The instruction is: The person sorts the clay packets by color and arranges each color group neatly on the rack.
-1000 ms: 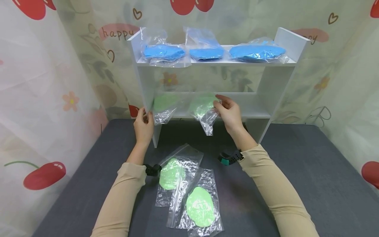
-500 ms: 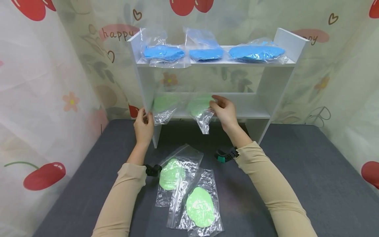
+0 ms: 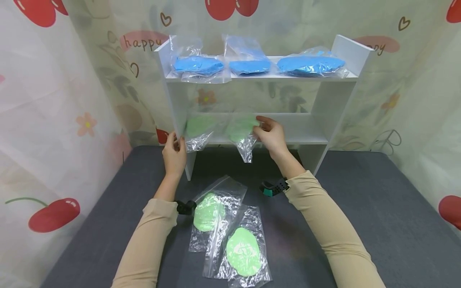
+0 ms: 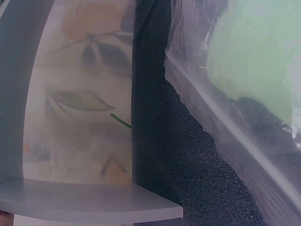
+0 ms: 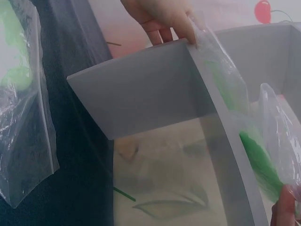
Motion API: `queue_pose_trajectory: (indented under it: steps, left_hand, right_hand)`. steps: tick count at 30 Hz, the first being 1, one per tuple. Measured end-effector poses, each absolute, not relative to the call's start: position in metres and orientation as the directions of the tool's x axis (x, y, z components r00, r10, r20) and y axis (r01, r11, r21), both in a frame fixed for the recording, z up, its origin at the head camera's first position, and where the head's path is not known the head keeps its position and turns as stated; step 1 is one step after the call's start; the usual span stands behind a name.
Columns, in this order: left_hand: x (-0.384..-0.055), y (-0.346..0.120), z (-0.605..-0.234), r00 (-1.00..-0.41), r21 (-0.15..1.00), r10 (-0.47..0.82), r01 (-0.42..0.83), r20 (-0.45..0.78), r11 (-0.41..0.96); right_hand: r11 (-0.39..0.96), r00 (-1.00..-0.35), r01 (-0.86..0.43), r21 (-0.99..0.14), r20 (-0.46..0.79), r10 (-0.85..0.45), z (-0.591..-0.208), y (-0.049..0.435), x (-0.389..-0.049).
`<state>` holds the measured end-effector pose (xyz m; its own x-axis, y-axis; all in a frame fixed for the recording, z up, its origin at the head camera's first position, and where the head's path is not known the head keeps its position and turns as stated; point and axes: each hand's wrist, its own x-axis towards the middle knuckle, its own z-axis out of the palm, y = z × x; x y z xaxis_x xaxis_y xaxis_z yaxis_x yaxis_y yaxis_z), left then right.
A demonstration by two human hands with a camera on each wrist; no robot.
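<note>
My left hand (image 3: pixel 174 158) grips the left side panel of a white shelf unit (image 3: pixel 173 100); in the right wrist view its fingers go behind the panel. With the fingertips of my right hand (image 3: pixel 272 138), I pinch the right edge of a clear zip bag (image 3: pixel 242 129) holding a flat green slab. This bag is on the middle shelf and its loose end hangs over the front edge. Left of it, close to my left hand, lies another bag of green (image 3: pixel 200 127). The left wrist view shows only a bit of that hand at the lower left edge.
Two overlapping clear bags with green slabs, one farther back (image 3: pixel 209 212) and one in front (image 3: pixel 243 252), lie on the dark table (image 3: pixel 108 224). Three bags of blue (image 3: pixel 311 65) line the top shelf. A patterned curtain (image 3: pixel 86 80) hangs behind and beside the table.
My right hand has moved slightly left along the middle shelf, and the green bag it pinches has shifted left with it. The left hand stays on the panel.
</note>
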<state>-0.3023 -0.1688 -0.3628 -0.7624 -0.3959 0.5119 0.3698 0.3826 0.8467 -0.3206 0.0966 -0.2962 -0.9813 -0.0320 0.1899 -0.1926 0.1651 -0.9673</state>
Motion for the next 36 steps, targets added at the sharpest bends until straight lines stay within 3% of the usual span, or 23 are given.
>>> queue_pose_trajectory:
  steps: [15, 25, 36]
  left_hand:
    - [-0.301, -0.169, -0.362, -0.765, 0.848, -0.4, 0.355, 0.505, 0.393]
    - [-0.3, -0.168, -0.361, -0.762, 0.847, -0.4, 0.362, 0.51, 0.389]
    - [-0.302, -0.167, -0.362, -0.741, 0.835, -0.409, 0.381, 0.532, 0.397]
  right_hand:
    - [0.26, -0.97, -0.227, -0.938, 0.241, 0.022, -0.297, 0.087, -0.324]
    - [0.345, -0.973, -0.216, -0.914, 0.232, 0.005, -0.296, 0.086, -0.328]
    - [0.345, -0.984, -0.173, -0.922, 0.175, -0.026, -0.292, 0.088, -0.326]
